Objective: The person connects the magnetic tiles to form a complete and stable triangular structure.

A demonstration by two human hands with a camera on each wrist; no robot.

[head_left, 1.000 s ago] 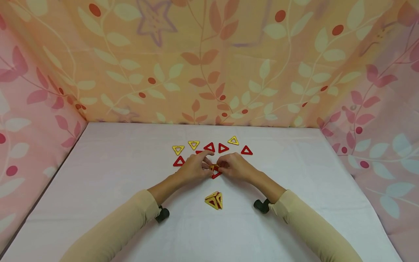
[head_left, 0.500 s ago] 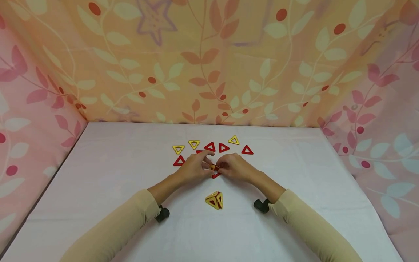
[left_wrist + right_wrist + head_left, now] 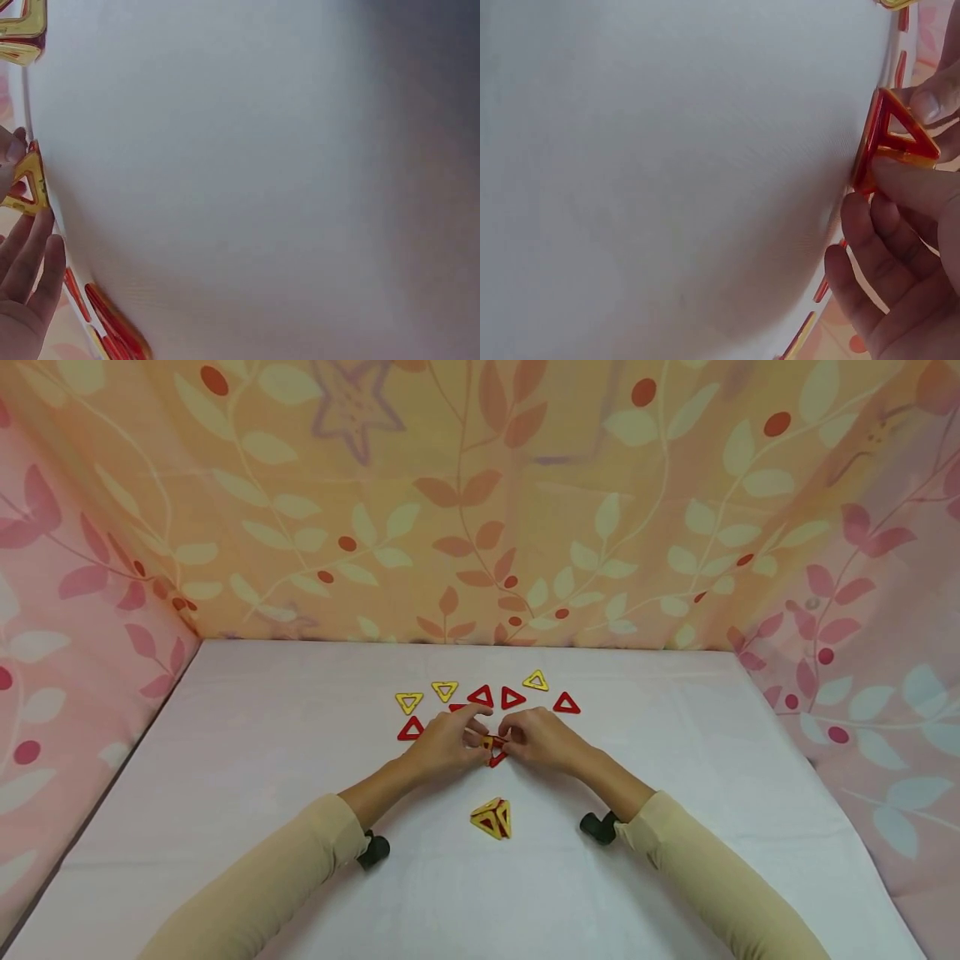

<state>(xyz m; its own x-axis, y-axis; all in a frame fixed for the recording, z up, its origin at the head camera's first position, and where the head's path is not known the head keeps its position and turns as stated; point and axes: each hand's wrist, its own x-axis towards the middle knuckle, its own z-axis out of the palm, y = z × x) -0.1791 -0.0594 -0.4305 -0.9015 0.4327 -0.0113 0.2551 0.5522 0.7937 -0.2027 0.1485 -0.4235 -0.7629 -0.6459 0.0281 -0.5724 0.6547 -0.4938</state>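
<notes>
Two at work: left hand (image 3: 448, 745) and right hand (image 3: 542, 742) are pinching one red-and-yellow cluster (image 3: 493, 744).
Head: the right hand is easing slightly toward three o'clock compared with half a second ago, exposing a little more of the cluster between the hands; judging by that, pieces are being adjusted in place, not carried. A yellow-and-red pyramid (image 3: 495, 818) is sitting at six; loose triangles (image 3: 566, 712) are lying from nine to two, the left hand hiding part of one. Left wrist: left fingertips (image 3: 45, 222) are meeting the cluster's yellow side at nine. Right wrist: right thumb (image 3: 909, 181) is pressing its red face at three; both grips are looking narrow.
</notes>
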